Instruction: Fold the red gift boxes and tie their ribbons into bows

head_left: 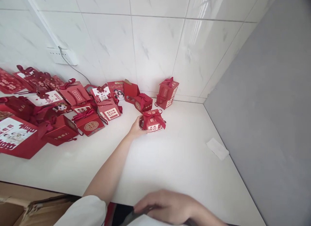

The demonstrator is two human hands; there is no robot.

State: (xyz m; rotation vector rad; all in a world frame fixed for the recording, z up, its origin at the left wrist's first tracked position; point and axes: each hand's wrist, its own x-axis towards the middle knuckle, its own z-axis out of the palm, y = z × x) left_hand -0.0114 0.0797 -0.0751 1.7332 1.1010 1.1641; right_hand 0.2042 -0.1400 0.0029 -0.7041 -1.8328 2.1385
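Observation:
My left hand is closed around the left side of a small red gift box. The box has a red ribbon bow on top and a pale double-happiness panel on its front, and it sits on or just above the white table. Close behind it stands a red box with a round gold emblem. My right hand is low at the table's front edge, over my clothing. It is somewhat blurred, with thumb and fingers apart and nothing visible in them.
Many red gift boxes crowd the table's left side. A stack of two boxes stands by the tiled wall. A white paper lies near the grey partition. A cardboard carton sits lower left. A cable hangs from the socket.

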